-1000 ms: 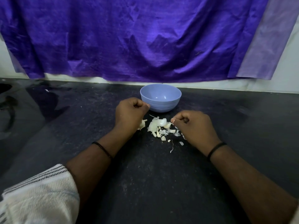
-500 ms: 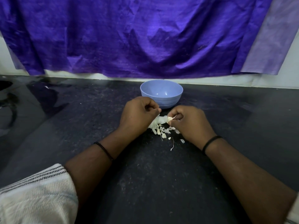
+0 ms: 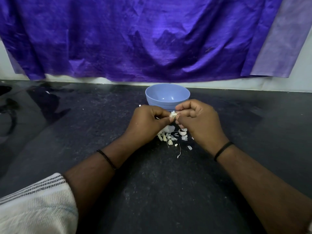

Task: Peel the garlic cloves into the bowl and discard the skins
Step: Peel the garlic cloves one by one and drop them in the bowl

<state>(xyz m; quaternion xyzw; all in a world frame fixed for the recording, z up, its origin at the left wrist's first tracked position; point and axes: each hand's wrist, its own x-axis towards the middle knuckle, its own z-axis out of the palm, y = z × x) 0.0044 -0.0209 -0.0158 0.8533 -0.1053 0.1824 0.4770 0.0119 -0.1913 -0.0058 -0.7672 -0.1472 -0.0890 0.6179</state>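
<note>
Dark, speckled counter [image 3: 152, 191] fills the view, with a purple cloth [image 3: 143, 39] hung on the wall behind it. Nearest the camera, a striped sleeve [image 3: 33, 205] shows at the lower left, and both forearms reach forward, each with a thin black band at the wrist.

Next comes a heap of skins [image 3: 170, 135] and small garlic pieces on the counter, lying under and between the two hands. A few stray flakes trail toward the camera.

Above that heap, the left hand [image 3: 148, 122] and right hand [image 3: 199, 120] meet, fingers curled, both pinching one clove [image 3: 173, 115] between thumb and fingertips. The clove is held clear of the counter, partly wrapped in pale skin; I cannot tell which way its long axis runs. Neither hand is nearer it than the other: it sits in the gap where they touch.

Just beyond the hands stands the blue bowl [image 3: 167, 94], upright, and nothing shows in the part of its inside that can be seen. It lies straight ahead of the clove, so once the skin is off, a short forward reach by either hand should drop the clove in, while the skin can fall to the heap below.
</note>
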